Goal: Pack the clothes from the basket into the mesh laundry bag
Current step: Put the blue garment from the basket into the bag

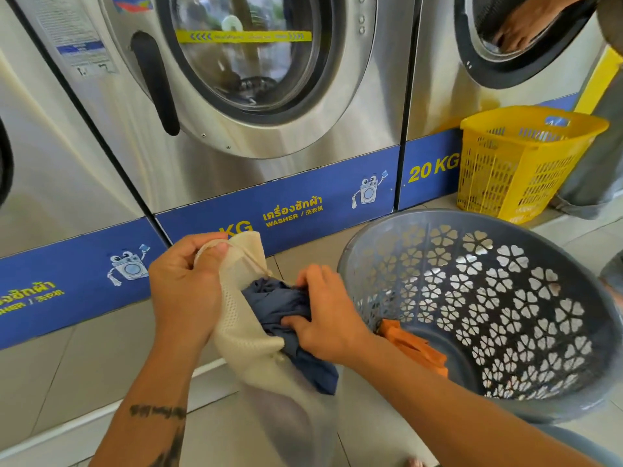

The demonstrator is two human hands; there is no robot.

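Note:
My left hand (pixel 183 284) grips the rim and drawstring of a cream mesh laundry bag (pixel 242 335), holding its mouth up. My right hand (pixel 323 315) is closed on a dark blue garment (pixel 276 301) that sits half inside the bag's mouth, with a fold hanging out below. To the right stands a grey plastic basket (pixel 505 298) with flower-shaped holes. An orange garment (pixel 414 348) lies at its bottom, partly hidden by my right forearm.
Steel front-loading washers (pixel 256 96) with blue base panels line the wall ahead. A yellow plastic basket (pixel 519 163) stands at the right by another person's leg (pixel 593 156); that person's arm (pixel 526 21) reaches into the right washer. Tiled floor lies below.

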